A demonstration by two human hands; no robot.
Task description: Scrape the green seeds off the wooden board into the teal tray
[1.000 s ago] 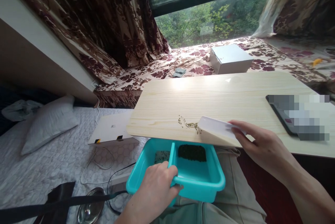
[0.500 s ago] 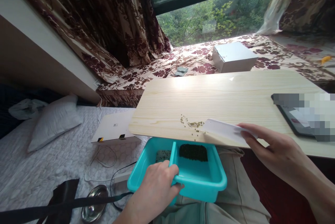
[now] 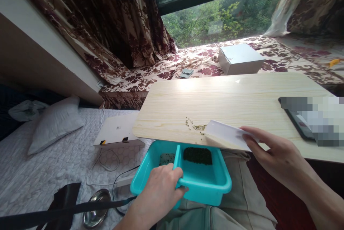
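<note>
My left hand (image 3: 162, 187) grips the near rim of a turquoise two-compartment tub (image 3: 206, 196) at its divider, just below the table edge. Dark green beans or seeds (image 3: 197, 155) lie in the tub's right compartment. The left compartment holds a pale patch with dark specks (image 3: 167, 159). My right hand (image 3: 271, 151) pinches one end of a flat white plastic strip (image 3: 227, 133), which stands on edge on the tabletop. Touching or just beside its far end is a scatter of small greenish beans or seeds (image 3: 198, 127).
The wood-grain table (image 3: 228, 97) has a dark flat device (image 3: 298, 119), partly blurred, on its right. A white box (image 3: 242, 58) sits on the window ledge. On the bed at left are another white box (image 3: 118, 128), a pillow (image 3: 57, 122) and a metal bowl (image 3: 96, 206).
My right hand has slid the white strip slightly left along the tabletop, closer to the scattered seeds. My left hand keeps its hold on the tub.
</note>
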